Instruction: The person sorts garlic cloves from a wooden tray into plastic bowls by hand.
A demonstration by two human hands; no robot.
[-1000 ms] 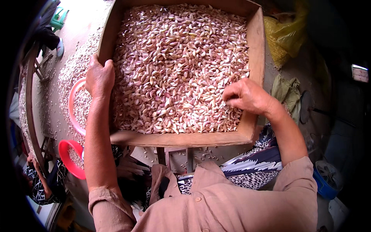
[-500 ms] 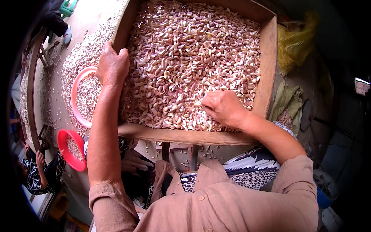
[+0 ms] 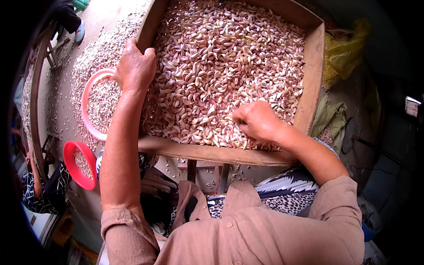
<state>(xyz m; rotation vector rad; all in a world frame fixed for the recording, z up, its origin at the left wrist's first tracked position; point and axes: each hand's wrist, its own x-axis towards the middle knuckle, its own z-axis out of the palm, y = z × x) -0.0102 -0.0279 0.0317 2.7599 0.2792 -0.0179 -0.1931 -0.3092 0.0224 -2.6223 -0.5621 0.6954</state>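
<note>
Garlic cloves (image 3: 221, 66), whitish and pinkish in their skins, are spread thickly over the bottom of a square wooden tray (image 3: 312, 75) in front of the person. This tray has raised walls, and it stands a little turned, with its near wall close to the person's lap.

The left hand (image 3: 135, 70) is at the left wall of the tray. Its fingers are closed around the top edge of this wall, and the thumb lies toward the inner side. The right hand (image 3: 258, 120) is over the cloves in the near right part of the tray. Its fingers are bent inward and touch the layer of cloves; the fingertips are hidden, so I cannot tell if they pinch a clove.

To the left of the tray there are 2 basins, each with cloves inside: 1 pink basin (image 3: 85, 104), just beside the left forearm, and 1 red basin (image 3: 70, 160), which is nearer to the person and looks tilted. More cloves lie scattered on the floor (image 3: 98, 12).

To the right of the tray there are 1 yellow plastic bag (image 3: 349, 53) and, nearer to the person, 1 greenish woven sack (image 3: 330, 112). At the far left edge, a co-worker's shoe (image 3: 80, 32) is visible.
</note>
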